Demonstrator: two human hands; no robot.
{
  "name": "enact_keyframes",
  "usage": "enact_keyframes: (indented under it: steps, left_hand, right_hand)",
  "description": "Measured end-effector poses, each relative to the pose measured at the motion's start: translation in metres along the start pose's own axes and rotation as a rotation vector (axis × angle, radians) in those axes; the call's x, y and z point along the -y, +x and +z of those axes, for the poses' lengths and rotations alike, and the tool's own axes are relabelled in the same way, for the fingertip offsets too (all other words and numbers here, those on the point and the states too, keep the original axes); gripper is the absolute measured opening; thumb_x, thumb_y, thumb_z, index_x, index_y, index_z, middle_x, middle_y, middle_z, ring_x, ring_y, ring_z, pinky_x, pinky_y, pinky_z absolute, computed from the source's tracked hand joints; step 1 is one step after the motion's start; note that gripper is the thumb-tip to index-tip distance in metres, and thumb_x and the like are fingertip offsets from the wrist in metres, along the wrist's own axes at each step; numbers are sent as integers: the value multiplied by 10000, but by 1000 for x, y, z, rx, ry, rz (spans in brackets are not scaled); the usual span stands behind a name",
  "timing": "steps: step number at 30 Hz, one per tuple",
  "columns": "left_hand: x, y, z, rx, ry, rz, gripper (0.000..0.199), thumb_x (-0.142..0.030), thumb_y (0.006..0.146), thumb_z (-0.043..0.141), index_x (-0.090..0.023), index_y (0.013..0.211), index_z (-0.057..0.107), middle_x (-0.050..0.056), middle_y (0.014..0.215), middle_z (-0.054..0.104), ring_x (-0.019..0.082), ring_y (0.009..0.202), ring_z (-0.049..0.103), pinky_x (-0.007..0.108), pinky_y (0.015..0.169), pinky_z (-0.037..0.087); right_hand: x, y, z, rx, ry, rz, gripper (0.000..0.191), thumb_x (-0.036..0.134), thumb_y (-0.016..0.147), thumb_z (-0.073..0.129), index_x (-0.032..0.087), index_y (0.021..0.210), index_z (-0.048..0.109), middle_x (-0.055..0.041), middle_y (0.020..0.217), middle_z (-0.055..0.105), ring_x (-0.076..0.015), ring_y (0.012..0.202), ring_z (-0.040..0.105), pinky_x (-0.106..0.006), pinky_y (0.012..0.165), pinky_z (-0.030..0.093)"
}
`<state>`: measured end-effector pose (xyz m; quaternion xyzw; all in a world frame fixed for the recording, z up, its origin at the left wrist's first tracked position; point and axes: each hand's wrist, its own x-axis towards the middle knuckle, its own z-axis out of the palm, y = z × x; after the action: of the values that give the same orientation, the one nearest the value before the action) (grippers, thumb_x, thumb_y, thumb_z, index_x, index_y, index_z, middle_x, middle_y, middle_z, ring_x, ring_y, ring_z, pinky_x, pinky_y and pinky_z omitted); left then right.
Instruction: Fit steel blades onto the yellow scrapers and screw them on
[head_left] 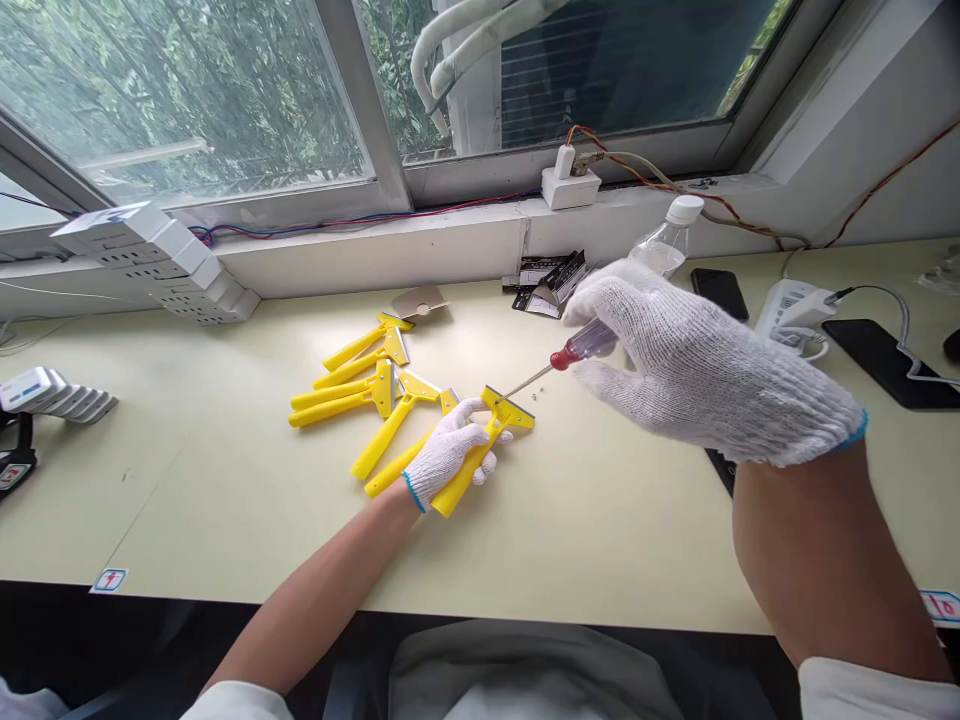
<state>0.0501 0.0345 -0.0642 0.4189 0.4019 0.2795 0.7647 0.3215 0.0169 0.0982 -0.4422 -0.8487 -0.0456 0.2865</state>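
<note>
My left hand (450, 452), in a white knit glove, is closed around a yellow scraper (474, 465) with a metal blade edge at its head. In my gloved right hand (660, 360) is a screwdriver (592, 341) with a clear and red handle. Its tip meets the scraper's head near the left end; whether a screw sits there is too small to tell. Just left of my left hand lie several more yellow scrapers (386, 432), some partly hidden behind it. A few tiny metal bits (538, 393) rest on the table right of the held scraper.
Black printed packets (549, 283) and a brown cardboard piece (420, 302) lie toward the back of the table (600, 540). A plastic bottle (664, 240) stands behind my right hand. Phones (718, 293) and a power strip (791, 312) are at right; stacked white boxes (172, 265) lean at left.
</note>
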Motion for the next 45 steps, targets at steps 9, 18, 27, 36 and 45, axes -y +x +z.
enact_keyframes:
  steps: [9, 18, 27, 36, 45]
  left_hand:
    - [1, -1, 2, -1, 16, 10, 569, -284, 863, 688, -235, 1391, 482, 115, 1153, 760, 110, 535, 618, 237, 455, 478]
    - [1, 0, 0, 0, 24, 2, 557, -270, 861, 681, -233, 1381, 484, 115, 1156, 756, 115, 538, 624, 240, 447, 483]
    - [2, -2, 1, 5, 45, 17, 550, -283, 873, 679, -227, 1390, 502, 129, 1184, 754, 111, 542, 618, 247, 460, 495]
    - [0, -1, 2, -8, 28, -4, 605, -270, 837, 672, -237, 1402, 458, 103, 1136, 755, 112, 537, 619, 240, 452, 494]
    - [0, 0, -1, -10, 24, 12, 571, -293, 872, 670, -229, 1403, 471, 118, 1169, 752, 105, 546, 618, 230, 450, 487]
  right_hand:
    - [-10, -5, -6, -1, -59, 86, 232, 465, 1037, 691, 270, 912, 677, -33, 757, 676, -225, 670, 618, -361, 626, 431]
    - [-6, -2, -14, 95, 77, -69, 124, 213, 1035, 588, 257, 949, 665, -67, 964, 695, -243, 835, 642, -403, 792, 516]
    - [-9, -1, -1, -47, -123, 156, 172, 407, 1026, 672, 264, 937, 707, -34, 719, 660, -233, 644, 589, -375, 637, 405]
    - [-3, -2, -10, 69, -31, -17, 167, 307, 1055, 596, 234, 919, 662, -51, 866, 661, -219, 760, 601, -355, 723, 441]
    - [0, -5, -4, 59, -41, 25, 101, 319, 1023, 661, 235, 971, 683, -49, 897, 716, -217, 773, 640, -338, 720, 458]
